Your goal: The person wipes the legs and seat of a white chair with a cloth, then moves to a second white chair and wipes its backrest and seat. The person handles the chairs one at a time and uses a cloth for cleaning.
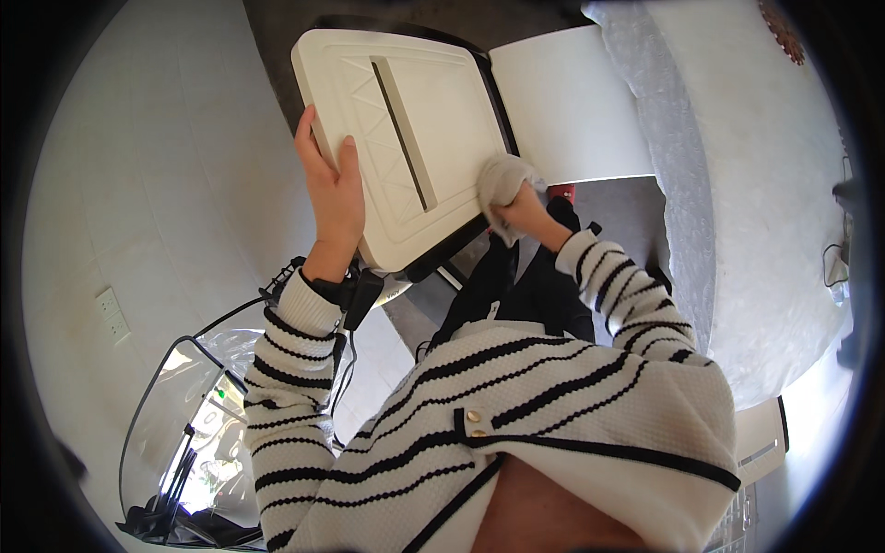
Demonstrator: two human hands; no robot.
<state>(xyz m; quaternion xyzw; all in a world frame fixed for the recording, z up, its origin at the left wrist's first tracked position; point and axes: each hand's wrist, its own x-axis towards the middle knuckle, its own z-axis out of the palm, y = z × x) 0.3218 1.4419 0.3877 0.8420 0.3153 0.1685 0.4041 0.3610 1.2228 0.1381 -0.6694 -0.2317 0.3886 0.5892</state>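
Observation:
A cream plastic panel (449,124) with rounded corners, a long slot and a black rim stands tilted before me. My left hand (335,183) grips its left edge, thumb on the face and fingers at the side; a black strap circles that wrist. Bunched in my right hand (529,211) is a light grey cloth (508,180), which lies against the panel's lower right corner and covers part of the rim. Whatever supports the panel from behind is mostly hidden.
Right of the panel is a flat white board (570,104), beside a table with a pale cloth (747,207). A wall with sockets (113,314) rises at left. Below it stands a clear plastic cover with a black frame (187,442). A similar slotted cream panel (760,439) shows at lower right.

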